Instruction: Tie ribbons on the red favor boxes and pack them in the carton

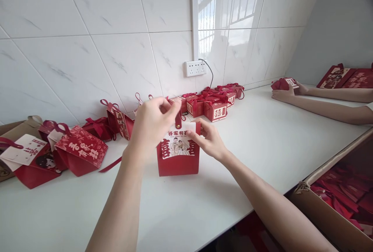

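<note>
A red gift box (178, 167) with a white flap printed with a bridal couple and red characters stands upright on the white table. Above it, my left hand (154, 121) is closed, thumb and fingers pinching the top of the box's dark red strap handle (178, 120), which has a brass-coloured stud. My right hand (210, 137) holds the box by its upper right edge, thumb on the white flap in front and fingers behind. Those rear fingertips are partly hidden.
Finished-looking red boxes (215, 111) cluster along the tiled wall, below a power socket (196, 68). More gift boxes (81, 149) stand at left. Another person's hands (284, 94) hold a red box at right. A carton (335, 209) of red pieces sits by the table's front edge.
</note>
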The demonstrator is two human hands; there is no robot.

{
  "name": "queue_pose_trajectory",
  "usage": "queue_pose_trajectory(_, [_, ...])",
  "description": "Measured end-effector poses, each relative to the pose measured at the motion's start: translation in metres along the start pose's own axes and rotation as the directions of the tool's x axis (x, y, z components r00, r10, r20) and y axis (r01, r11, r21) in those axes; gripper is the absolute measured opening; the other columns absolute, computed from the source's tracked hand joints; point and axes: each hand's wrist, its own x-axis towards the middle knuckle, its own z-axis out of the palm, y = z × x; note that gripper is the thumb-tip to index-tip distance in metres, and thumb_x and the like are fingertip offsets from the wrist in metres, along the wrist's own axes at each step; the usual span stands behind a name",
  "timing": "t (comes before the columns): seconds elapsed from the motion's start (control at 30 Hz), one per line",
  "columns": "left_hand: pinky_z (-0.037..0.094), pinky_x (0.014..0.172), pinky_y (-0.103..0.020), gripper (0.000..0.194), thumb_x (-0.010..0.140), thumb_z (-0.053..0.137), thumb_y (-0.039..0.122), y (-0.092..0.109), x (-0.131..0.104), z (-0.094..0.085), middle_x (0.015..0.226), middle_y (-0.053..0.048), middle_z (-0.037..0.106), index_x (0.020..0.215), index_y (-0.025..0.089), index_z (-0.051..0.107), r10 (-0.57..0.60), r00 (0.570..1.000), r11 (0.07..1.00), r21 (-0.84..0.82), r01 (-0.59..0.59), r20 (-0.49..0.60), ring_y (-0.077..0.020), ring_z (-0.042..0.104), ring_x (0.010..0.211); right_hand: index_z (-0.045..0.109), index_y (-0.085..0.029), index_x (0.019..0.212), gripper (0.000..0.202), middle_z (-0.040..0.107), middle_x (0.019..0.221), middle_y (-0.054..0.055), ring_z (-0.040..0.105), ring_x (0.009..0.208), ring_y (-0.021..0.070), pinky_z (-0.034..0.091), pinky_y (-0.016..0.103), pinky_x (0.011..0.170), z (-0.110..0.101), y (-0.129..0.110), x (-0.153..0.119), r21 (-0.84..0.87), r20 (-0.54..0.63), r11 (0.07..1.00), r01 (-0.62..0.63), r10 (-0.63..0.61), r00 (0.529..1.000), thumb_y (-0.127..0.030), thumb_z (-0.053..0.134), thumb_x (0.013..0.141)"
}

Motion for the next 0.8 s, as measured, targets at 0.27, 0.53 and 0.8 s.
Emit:
queue_pose_trajectory(0.27, [0.044, 0.058, -0.026, 0.03, 0.078, 0.056, 0.048, -0.015, 0.005, -0.015, 0.085, -0.002, 0.069, 0.092, 0.023, 0.066, 0.036, 0.958, 0.997, 0.061, -0.055, 0.283, -0.0173, 0.061, 0.071, 0.054, -0.017, 0.07, 0.03, 0.056, 0.065, -0.001, 0.054, 0.057, 0.0119, 0.044, 0.024, 0.051, -0.004, -0.008, -0.001, 0.212, 0.079, 0.963, -0.169, 0.155, 0.985, -0.042, 0.07, 0.069])
queue_pose_trajectory(0.53, [0.042, 0.054, -0.025, 0.026, 0.076, 0.061, 0.047, -0.014, 0.004, -0.015, 0.072, -0.001, 0.069, 0.081, 0.022, 0.067, 0.038, 0.959, 0.999, 0.001, -0.04, 0.281, -0.016, 0.061, 0.064, 0.055, -0.017, 0.071, 0.03, 0.059, 0.066, -0.001, 0.057, 0.056, 0.0127, 0.044, 0.023, 0.049, -0.003, -0.007, -0.002, 0.299, 0.16, 0.917, -0.262, 0.223, 0.962, -0.04, 0.074, 0.066])
queue_pose_trajectory(0.8, [0.049, 0.06, -0.026, 0.031, 0.073, 0.061, 0.047, -0.015, 0.004, -0.019, 0.08, -0.004, 0.071, 0.087, 0.021, 0.069, 0.034, 0.916, 0.997, -0.074, -0.005, 0.399, -0.0198, 0.065, 0.074, 0.055, -0.018, 0.069, 0.023, 0.06, 0.064, -0.001, 0.057, 0.055, 0.0129, 0.045, 0.024, 0.048, -0.007, -0.008, -0.002, 0.301, 0.115, 0.931, -0.208, 0.181, 0.977, -0.036, 0.07, 0.069])
